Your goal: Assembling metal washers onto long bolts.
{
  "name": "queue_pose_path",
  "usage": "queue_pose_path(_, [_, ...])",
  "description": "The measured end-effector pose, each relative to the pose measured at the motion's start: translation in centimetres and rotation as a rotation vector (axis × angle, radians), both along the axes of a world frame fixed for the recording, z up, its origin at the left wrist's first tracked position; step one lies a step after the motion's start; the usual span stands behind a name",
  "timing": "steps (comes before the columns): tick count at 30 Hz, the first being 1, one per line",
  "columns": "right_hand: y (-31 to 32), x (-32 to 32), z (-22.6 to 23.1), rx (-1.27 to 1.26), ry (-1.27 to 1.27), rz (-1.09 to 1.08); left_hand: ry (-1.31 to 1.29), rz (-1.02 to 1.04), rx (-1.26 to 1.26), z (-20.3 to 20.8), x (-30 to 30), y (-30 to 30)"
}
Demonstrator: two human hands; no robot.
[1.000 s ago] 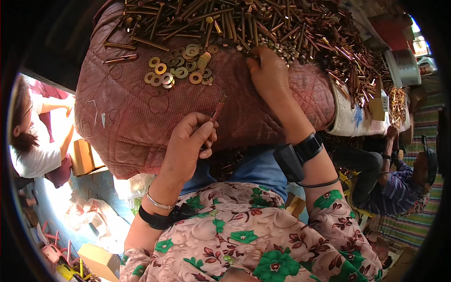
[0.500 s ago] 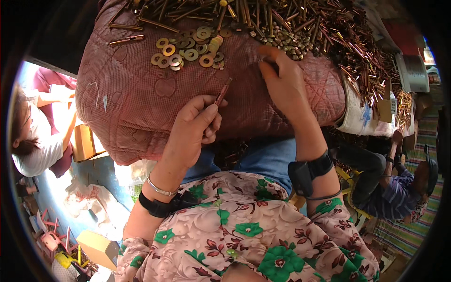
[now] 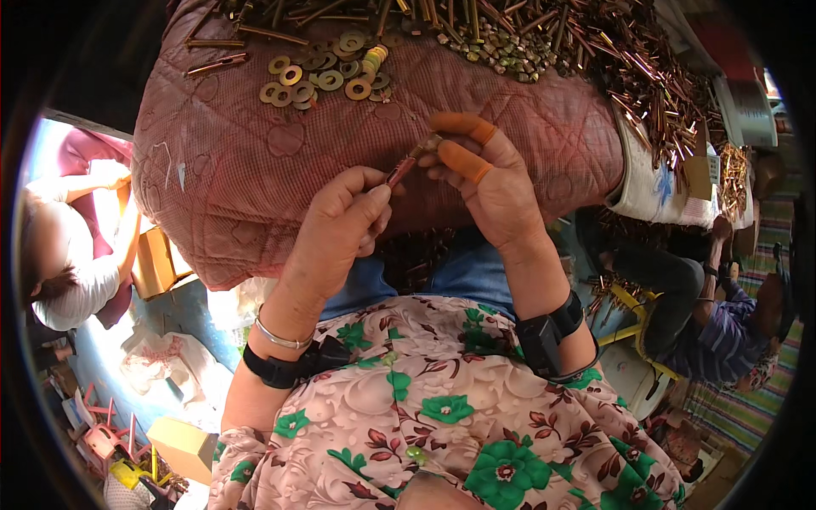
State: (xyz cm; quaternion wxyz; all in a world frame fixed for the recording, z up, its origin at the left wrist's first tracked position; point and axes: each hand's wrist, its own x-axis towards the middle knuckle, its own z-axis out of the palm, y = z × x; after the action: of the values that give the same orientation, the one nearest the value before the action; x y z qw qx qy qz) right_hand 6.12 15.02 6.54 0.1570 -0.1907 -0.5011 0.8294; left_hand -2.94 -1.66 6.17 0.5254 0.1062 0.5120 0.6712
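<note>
My left hand (image 3: 338, 214) is closed on a copper-coloured sleeve anchor bolt (image 3: 401, 172), with the bolt's far end pointing up and to the right. My right hand (image 3: 503, 189), with orange finger covers (image 3: 466, 161) on two fingers, pinches a small brass-coloured nut (image 3: 433, 144) at that end of the bolt. Whether the nut sits on the thread is too small to tell. Both hands are over the near part of a red quilted cushion (image 3: 229, 191). Beyond them lie a cluster of flat washers (image 3: 330, 80) and a heap of small nuts (image 3: 520, 56).
Long bolts (image 3: 654, 93) are heaped across the far and right side of the cushion. A single sleeve anchor (image 3: 217, 65) lies left of the washers. One person (image 3: 76, 255) sits at the left, another (image 3: 722, 327) at the right. Cardboard boxes (image 3: 183, 446) stand on the floor.
My right hand has come from the nut heap toward me and the left, bringing a nut to the bolt's end. My left hand keeps hold of the bolt, and the view has shifted slightly.
</note>
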Motion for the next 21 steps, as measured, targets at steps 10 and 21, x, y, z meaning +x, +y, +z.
queue_pose_path(10, [-0.75,0.78,0.40,0.132,-0.063,-0.017,0.190,0.000,-0.052,0.64,0.71,0.02])
queue_pose_path(21, [-0.73,0.78,0.81,0.213,-0.142,-0.017,0.389,-0.025,-0.148,0.86,0.88,-0.12])
